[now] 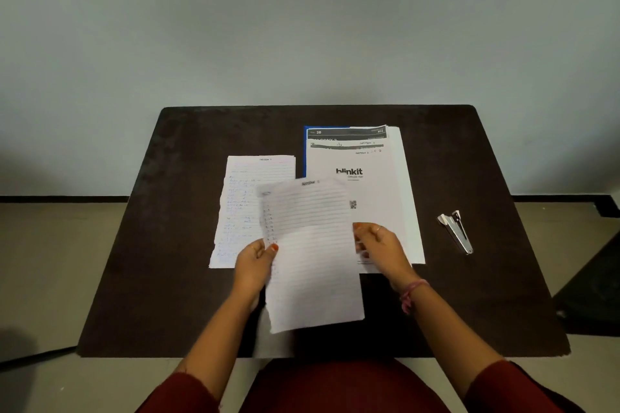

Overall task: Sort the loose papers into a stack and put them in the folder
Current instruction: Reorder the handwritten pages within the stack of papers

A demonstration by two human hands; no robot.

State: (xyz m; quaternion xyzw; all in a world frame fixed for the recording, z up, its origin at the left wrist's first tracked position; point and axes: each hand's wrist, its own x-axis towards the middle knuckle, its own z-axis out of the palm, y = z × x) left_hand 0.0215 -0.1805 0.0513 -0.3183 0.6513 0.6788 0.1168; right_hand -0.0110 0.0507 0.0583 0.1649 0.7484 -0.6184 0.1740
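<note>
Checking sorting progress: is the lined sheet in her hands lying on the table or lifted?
Lifted: both hands, left hand and right hand, pinch the lined sheet's side edges.

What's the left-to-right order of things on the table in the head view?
Handwritten lined sheet lying flat → left hand → lined sheet held up by both hands → right hand → stapler. Printed blinkit pile and blue folder omitted: they overlap the middle.

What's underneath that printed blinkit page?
Under the blinkit page lie white sheets showing at its right, and a blue folder edge at its left. The rest is covered.
</note>
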